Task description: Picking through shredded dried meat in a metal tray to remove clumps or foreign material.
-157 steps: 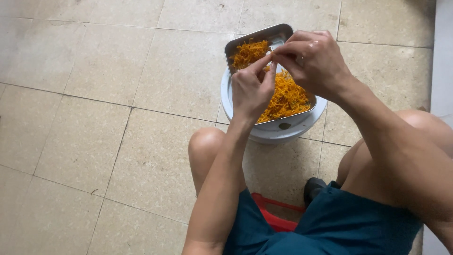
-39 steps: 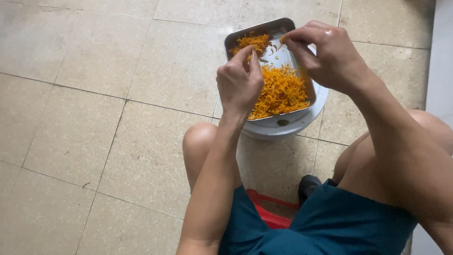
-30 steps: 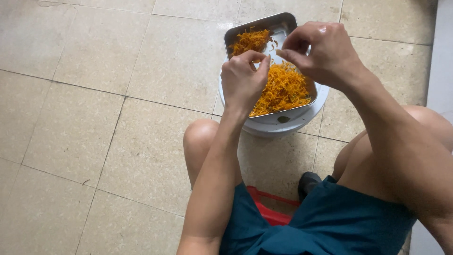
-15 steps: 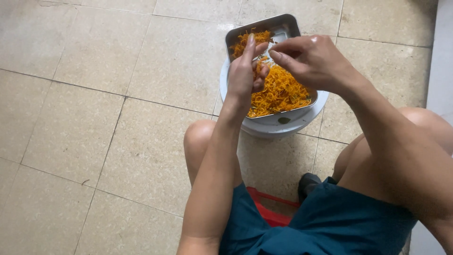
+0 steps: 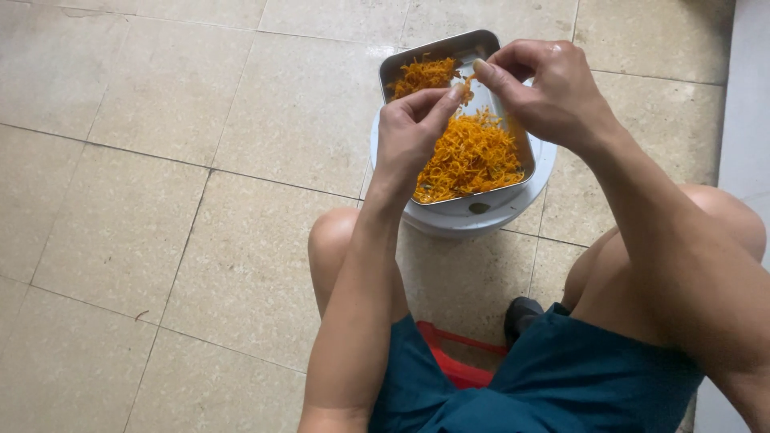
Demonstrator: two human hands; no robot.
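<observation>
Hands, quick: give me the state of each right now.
Left hand: fingers pinched together on thin orange strands above the rectangular metal tray.
Right hand: pinched shut on the same orange strands.

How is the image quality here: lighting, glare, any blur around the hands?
Head view: soft, even daylight with faint shadows on the floor tiles; mild sheen on the metal tray rim, no harsh glare; left hand and right hand are reasonably sharp; the orange strands merge into one mass.
</observation>
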